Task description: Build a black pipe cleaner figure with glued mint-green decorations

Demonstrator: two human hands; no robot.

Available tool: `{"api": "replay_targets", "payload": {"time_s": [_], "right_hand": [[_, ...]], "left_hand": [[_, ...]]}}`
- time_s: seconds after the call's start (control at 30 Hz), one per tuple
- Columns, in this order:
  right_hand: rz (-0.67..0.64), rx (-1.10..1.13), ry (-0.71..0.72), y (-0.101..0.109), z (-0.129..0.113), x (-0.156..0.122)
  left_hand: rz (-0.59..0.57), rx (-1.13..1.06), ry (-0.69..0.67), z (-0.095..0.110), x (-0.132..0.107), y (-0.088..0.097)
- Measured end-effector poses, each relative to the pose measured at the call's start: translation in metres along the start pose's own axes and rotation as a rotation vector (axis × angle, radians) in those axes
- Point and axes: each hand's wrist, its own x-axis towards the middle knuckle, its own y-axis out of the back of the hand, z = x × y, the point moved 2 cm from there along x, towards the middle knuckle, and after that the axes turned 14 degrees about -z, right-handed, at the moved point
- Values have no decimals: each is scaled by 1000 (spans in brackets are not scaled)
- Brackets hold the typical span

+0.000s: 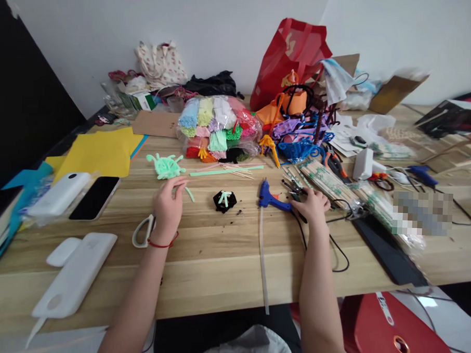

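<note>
My left hand (168,207), a red string at its wrist, is over the table with fingertips drawn together; whether something small is between them is hidden. Close to those fingertips is a short mint-green pipe cleaner piece (190,195). A pile of mint-green pieces (166,166) lies just beyond. White-handled scissors (142,232) are partly covered by my left wrist. On the right, my right hand (313,205) is closed around dark-handled pliers (293,187). Beside them rests a blue glue gun (264,193) with a long glue stick (262,261). Between my hands sits a black hexagonal piece (219,206) topped with mint-green strips (225,198).
A bag of coloured pipe cleaners (218,126) and a red bag (281,64) stand at the back. Bundled sticks (329,183) and a black cable (343,256) lie right. A phone (94,198) and white power bank (77,273) are left. A red stool (400,334) stands below.
</note>
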Motion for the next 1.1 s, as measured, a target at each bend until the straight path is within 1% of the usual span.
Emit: {"api": "replay_targets", "payload": {"time_s": [0.07,0.13,0.2,0.23,0.27,0.3,0.33,0.37,0.4,0.47,0.5,0.53,0.57,0.63,0.73,0.8,0.83,0.9,0.97,1.1], "right_hand": [[25,54,-1,2,-2,-1],[132,143,53,9,-11,-4],[279,292,199,20,-30,-15],[293,416,321,24,-42,-24],[246,579,451,26,-57,-35],[120,751,561,26,-72,-47],[-53,904,643,23,-88,-60],[-247,1009,699,19,-103,-75],[-430,1066,736,13,-117,-90],[-723,1138,786,-1,-137,-116],[-850,1159,792,-9,-143,-126],[-947,1189,773,-15,-147,-133],[-1013,1220,751,-21,-149,-137],[-1086,1294,689,-28,-150,-140],[-1142,1417,587,-31,-148,-136],[-1151,1492,521,-29,-147,-132],[-1147,1520,495,-28,-146,-130],[-1136,1556,457,-27,-145,-128],[-1140,1567,443,-26,-145,-126],[-1149,1561,436,-26,-145,-126]], "left_hand": [[60,-177,23,6,1,-1],[64,-434,85,11,1,-4],[-20,-653,140,18,1,-8],[-60,-730,155,21,0,-10],[-101,-785,168,25,-2,-11],[-135,-820,180,28,-4,-12],[-167,-836,187,33,-6,-13],[-199,-836,193,37,-9,-15],[-217,-817,188,42,-12,-16],[-265,-746,178,51,-18,-20],[-283,-709,154,56,-21,-23],[-299,-661,115,60,-23,-25],[-316,-599,66,64,-25,-27],[-336,-483,-45,69,-27,-30],[-380,-384,-245,73,-26,-28],[-448,-344,-358,73,-24,-25],[-489,-320,-388,72,-23,-23],[-562,-275,-401,71,-22,-22],[-611,-245,-382,69,-22,-23],[-637,-213,-352,66,-24,-26]]}}
